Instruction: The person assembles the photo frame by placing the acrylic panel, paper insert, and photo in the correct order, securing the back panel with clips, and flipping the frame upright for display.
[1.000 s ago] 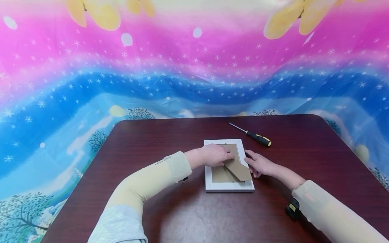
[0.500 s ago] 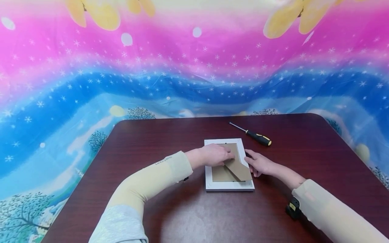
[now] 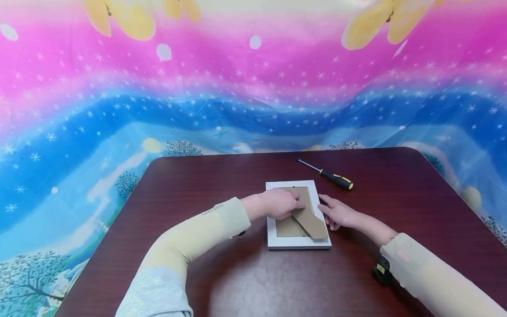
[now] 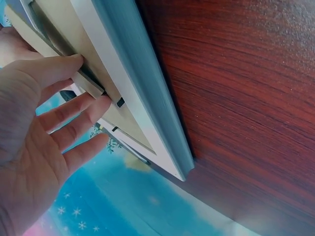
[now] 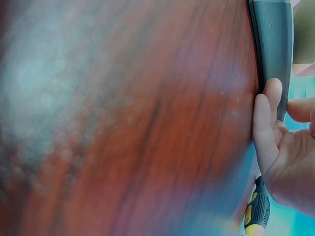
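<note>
comparing with half a second ago, i see that the wide end of the stand (image 3: 314,224) has shifted a little and now covers more of the near rim of the frame (image 3: 287,243); the frame itself and both my hands look almost at the same place. for the work in hand, i judge this means that the stand can turn somewhat on the back of the frame, but only slightly so far. the frame lies with its back up, and the stand goes aslant across this back, its wide end toward the near right corner. my left hand (image 3: 279,202) comes over the left side of the frame; its thumb and fingers are nearly closed and pinch the narrow part of the stand, so the stand is directly in them. my right hand (image 3: 338,215) is at the right side of the frame, with loose fingers, and the fingertips are touching its outer edge without grasping; it seems to keep the frame steady. the screwdriver (image 3: 336,179) lies past the far right corner of the frame, apart from both hands.
</note>
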Demonstrator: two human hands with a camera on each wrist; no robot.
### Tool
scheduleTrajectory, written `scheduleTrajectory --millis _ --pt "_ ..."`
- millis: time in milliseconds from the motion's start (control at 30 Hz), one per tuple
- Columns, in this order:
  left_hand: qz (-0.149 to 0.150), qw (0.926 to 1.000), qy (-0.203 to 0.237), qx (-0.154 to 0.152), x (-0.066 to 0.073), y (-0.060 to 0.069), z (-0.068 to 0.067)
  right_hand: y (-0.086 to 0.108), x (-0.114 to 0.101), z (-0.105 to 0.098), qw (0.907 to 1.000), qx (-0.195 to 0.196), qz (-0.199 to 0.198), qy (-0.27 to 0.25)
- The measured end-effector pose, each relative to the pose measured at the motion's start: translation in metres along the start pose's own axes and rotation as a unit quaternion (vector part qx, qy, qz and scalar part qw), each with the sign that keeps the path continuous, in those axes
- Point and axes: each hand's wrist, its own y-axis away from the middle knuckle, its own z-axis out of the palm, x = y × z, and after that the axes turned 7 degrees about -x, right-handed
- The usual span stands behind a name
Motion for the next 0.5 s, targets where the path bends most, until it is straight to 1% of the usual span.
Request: scheduleTrajectory --millis 300,500 --pt "-0.008 0.9999 -0.014 0.001 0.0014 0.0004 -0.0003 -0.0019 0.001 -0.0019 0.9999 0.0 0.002 0.01" --pt "-0.012 0.9999 -0.002 -0.007 0.0025 -0.0001 0.0014 -0.0002 0.0005 -0.0011 1.0 -0.003 0.002 0.009"
